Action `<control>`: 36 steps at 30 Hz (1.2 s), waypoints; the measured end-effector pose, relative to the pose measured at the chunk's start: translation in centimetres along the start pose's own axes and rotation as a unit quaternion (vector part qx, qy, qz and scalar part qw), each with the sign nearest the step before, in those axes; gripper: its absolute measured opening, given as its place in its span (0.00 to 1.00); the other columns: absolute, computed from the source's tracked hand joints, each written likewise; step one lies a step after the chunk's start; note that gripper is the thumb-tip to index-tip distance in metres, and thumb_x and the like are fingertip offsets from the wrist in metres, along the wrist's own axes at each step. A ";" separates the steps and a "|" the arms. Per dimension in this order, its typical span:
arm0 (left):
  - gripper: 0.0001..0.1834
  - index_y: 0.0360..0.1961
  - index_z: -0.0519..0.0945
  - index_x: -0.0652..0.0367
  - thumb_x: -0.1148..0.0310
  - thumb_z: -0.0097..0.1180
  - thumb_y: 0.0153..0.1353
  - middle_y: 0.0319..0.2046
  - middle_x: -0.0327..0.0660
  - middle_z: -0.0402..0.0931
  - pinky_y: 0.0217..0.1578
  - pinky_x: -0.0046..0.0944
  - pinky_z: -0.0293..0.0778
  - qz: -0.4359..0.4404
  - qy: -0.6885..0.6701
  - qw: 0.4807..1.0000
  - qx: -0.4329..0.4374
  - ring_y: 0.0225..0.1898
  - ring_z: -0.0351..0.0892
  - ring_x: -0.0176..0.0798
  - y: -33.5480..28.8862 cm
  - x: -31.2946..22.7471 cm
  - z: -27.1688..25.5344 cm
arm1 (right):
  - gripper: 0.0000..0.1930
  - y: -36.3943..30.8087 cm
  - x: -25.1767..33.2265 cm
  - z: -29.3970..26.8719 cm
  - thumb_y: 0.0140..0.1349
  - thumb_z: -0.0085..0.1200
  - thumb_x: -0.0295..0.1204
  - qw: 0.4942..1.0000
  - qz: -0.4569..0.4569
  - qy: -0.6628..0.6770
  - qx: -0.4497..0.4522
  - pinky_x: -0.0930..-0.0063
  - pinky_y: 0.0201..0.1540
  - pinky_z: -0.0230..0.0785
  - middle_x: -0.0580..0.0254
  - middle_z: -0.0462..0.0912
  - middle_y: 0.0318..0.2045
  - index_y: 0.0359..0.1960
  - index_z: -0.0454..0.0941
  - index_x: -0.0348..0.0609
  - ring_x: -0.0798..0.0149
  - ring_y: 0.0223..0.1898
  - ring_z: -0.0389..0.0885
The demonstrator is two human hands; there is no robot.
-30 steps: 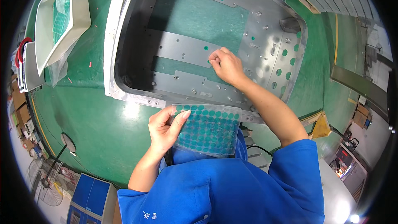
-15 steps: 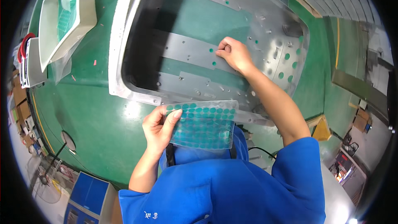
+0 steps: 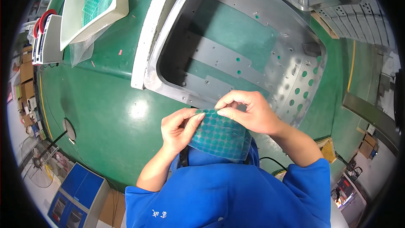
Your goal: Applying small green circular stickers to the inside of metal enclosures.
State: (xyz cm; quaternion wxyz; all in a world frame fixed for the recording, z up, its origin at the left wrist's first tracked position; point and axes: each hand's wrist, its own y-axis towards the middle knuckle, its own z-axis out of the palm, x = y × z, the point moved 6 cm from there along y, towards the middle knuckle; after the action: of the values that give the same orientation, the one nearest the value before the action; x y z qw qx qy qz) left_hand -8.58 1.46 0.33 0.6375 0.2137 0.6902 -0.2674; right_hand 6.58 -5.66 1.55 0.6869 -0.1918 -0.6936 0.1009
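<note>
**Dot pick at the sheet edge, both hands on it**

Step in hand, my read: lifting one dot off the sheet of green dots [image 3: 219, 137]. Sheet sits in front of the blue shirt [image 3: 181, 194], just short of the near rim of the grey metal housing [image 3: 219, 57], rows of dots facing up.

Left hand [image 3: 179, 128]: firm pinch on the sheet's upper left corner, thumb on the face, fingers curled behind. That's the anchor.

Right hand [image 3: 253, 112]: thumb and forefinger brought close together at the top edge, right of the left thumb. Can't tell whether the tips have closed, or whether a dot is between them; too small to see.

Housing lies open side up beyond the hands. Two green dots [image 3: 238, 59] show on its middle strip, one nearer the person than the other. Neither hand is on the housing.

Off to the left: white tray [image 3: 120, 6] with more green sheet material [image 3: 95, 6] and clear film in it.

Next move calls for, I'd judge: left grip kept steady so the sheet doesn't flex, right nail under one dot's edge, a slow peel, and only the rim of the dot touched if it's sticky. Main risks: lifting two at once, or folding the dot on itself. Worth checking the fingertips before leaving the sheet.
</note>
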 end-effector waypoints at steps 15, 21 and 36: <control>0.04 0.26 0.76 0.67 0.81 0.58 0.48 0.17 0.33 0.70 0.16 0.19 0.56 -0.056 0.001 0.997 -0.054 0.17 0.62 0.19 -1.4 1.9 -1.5 | 0.01 2.4 -1.1 0.2 0.49 0.49 0.21 0.990 -0.100 -0.075 -0.059 0.74 0.36 0.66 0.57 0.75 0.28 0.25 0.71 0.36 0.63 0.32 0.74; 0.04 0.27 0.76 0.66 0.82 0.57 0.48 0.20 0.32 0.71 0.20 0.20 0.61 -0.086 -0.004 0.992 -0.089 0.20 0.65 0.20 -3.6 2.5 -4.1 | 0.02 7.5 -10.1 -0.5 0.49 0.52 0.26 0.964 0.041 -0.256 -0.052 0.65 0.36 0.65 0.59 0.73 0.29 0.25 0.74 0.44 0.56 0.35 0.72; 0.05 0.29 0.76 0.66 0.80 0.57 0.49 0.22 0.35 0.74 0.21 0.20 0.64 -0.118 -0.046 0.987 -0.094 0.21 0.67 0.20 -4.8 3.4 -3.6 | 0.01 7.8 -11.0 0.3 0.48 0.53 0.26 0.938 -0.016 -0.335 -0.087 0.67 0.35 0.63 0.64 0.70 0.27 0.23 0.74 0.46 0.60 0.35 0.69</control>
State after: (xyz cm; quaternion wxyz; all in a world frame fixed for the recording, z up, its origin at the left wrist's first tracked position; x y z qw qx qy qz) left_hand -14.74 -0.03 -2.42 0.6499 0.0572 0.7024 -0.2846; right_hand 7.11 -2.99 -11.69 0.3971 -0.1951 -0.8925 0.0876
